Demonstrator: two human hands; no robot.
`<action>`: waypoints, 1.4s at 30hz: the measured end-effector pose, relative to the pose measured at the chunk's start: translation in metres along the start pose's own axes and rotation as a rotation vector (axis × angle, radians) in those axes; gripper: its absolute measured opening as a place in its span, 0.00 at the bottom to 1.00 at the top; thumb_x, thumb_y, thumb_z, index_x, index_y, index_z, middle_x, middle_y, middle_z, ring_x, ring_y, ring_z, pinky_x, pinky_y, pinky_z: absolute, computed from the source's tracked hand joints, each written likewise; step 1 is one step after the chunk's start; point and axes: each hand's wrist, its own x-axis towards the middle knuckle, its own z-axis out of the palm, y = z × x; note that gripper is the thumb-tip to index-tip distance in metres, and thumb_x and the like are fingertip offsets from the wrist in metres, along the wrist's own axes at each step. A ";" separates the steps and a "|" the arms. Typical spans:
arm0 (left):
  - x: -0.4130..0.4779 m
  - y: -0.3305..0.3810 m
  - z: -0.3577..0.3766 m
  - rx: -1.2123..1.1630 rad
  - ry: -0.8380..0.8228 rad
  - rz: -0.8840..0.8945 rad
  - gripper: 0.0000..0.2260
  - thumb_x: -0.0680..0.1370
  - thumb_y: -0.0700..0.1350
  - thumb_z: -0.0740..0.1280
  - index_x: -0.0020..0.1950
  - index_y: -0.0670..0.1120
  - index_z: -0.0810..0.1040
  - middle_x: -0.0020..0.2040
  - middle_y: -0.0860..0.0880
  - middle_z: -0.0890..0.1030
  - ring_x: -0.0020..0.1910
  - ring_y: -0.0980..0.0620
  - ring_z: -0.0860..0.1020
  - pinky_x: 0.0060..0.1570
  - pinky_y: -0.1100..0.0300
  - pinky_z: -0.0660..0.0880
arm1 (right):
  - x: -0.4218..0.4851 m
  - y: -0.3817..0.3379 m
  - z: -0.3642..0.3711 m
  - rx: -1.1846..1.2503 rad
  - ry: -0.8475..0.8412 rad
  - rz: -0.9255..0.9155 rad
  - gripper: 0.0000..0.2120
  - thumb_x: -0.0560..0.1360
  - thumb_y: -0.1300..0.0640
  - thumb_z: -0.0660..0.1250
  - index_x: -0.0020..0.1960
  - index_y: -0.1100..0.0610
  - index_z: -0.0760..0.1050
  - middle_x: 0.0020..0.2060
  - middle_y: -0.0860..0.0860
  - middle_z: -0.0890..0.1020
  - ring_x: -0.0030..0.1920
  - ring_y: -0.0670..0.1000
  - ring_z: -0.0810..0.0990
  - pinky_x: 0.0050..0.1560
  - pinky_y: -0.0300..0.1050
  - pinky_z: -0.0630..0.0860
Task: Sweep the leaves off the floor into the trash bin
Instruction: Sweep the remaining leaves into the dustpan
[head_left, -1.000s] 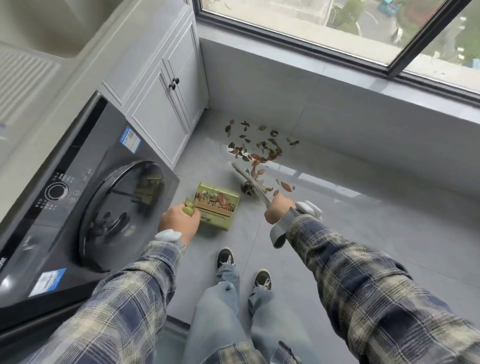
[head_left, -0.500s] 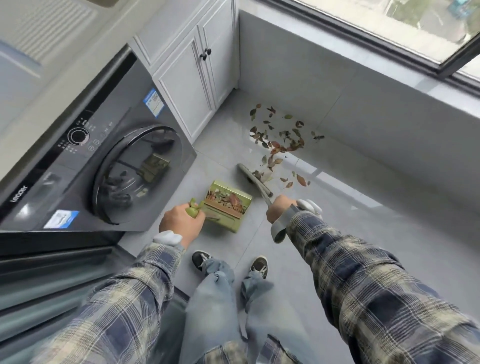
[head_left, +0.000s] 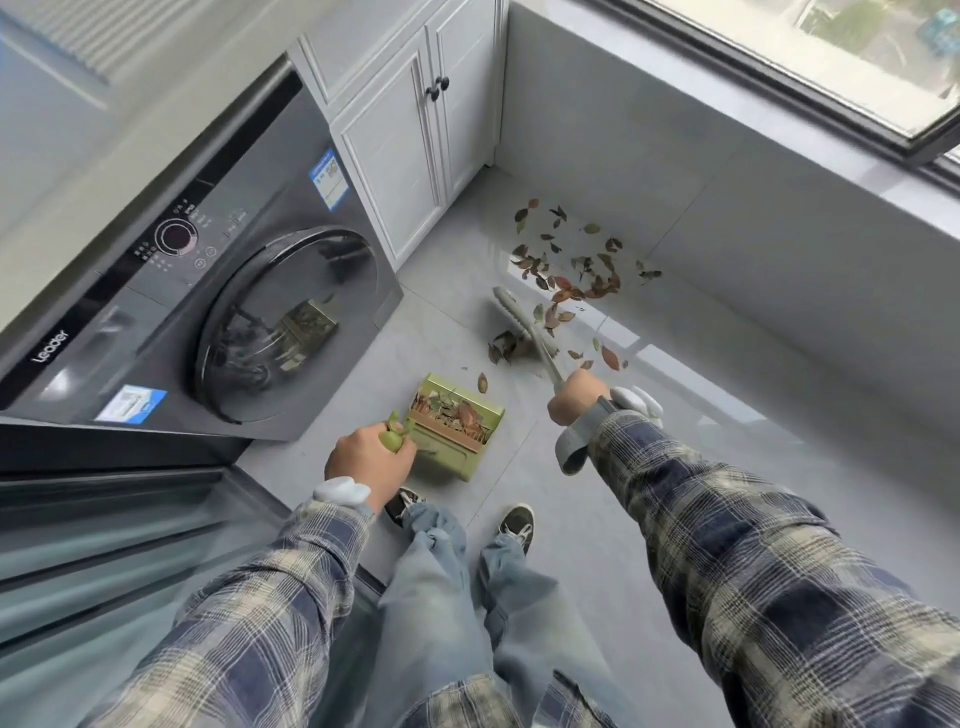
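At the far left stands a dark grey washing machine (head_left: 208, 291), and its round glass door mirrors the dustpan. Just right of it are white cabinet doors (head_left: 405, 150) with small black knobs.

In front of the machine, the left hand (head_left: 363, 462) is closed in a fist round the green handle (head_left: 393, 440) of a green dustpan (head_left: 449, 462). The pan is down at the grey tiled floor (head_left: 675, 467), and its open side faces away from the person. A layer of brown and green leaves (head_left: 457, 415) lies inside it. Near the pan, on the person's side, are two dark shoes (head_left: 517, 525) under pale jeans.

A single leaf (head_left: 483, 382) lies on the floor just beyond the pan's right corner. Right of that, the right hand (head_left: 576, 397) is curled tight round the grey shaft of a broom (head_left: 522, 319). The broom's head is on the floor farther out and to the left of the hand. A small clump of leaves (head_left: 506, 348) touches the near left side of the head.

The scattered leaves (head_left: 566, 280) lie mostly beyond the broom head, toward the corner where the cabinet meets the low grey wall (head_left: 675, 156). A few more lie just right of the shaft, near the right hand. Above the wall, at the far right, runs a dark-framed window (head_left: 831, 57).
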 end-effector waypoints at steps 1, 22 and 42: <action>0.001 0.001 0.003 -0.007 0.002 -0.002 0.14 0.73 0.60 0.63 0.31 0.55 0.72 0.25 0.57 0.67 0.32 0.45 0.71 0.35 0.60 0.67 | 0.003 -0.001 0.003 0.001 -0.006 -0.005 0.04 0.76 0.62 0.63 0.51 0.61 0.70 0.36 0.54 0.73 0.37 0.53 0.74 0.41 0.47 0.74; 0.033 0.024 0.024 -0.019 0.013 0.023 0.12 0.70 0.58 0.64 0.30 0.53 0.71 0.25 0.57 0.68 0.30 0.45 0.71 0.33 0.60 0.66 | -0.005 -0.031 -0.027 -0.140 0.044 -0.076 0.10 0.74 0.66 0.65 0.35 0.60 0.68 0.31 0.52 0.73 0.30 0.49 0.70 0.30 0.41 0.68; 0.034 0.032 0.024 -0.020 0.032 0.030 0.15 0.74 0.56 0.64 0.31 0.49 0.72 0.26 0.53 0.71 0.29 0.45 0.72 0.31 0.61 0.64 | -0.047 -0.027 -0.072 -0.350 -0.157 -0.170 0.03 0.73 0.61 0.68 0.46 0.59 0.77 0.43 0.52 0.78 0.41 0.54 0.77 0.37 0.44 0.72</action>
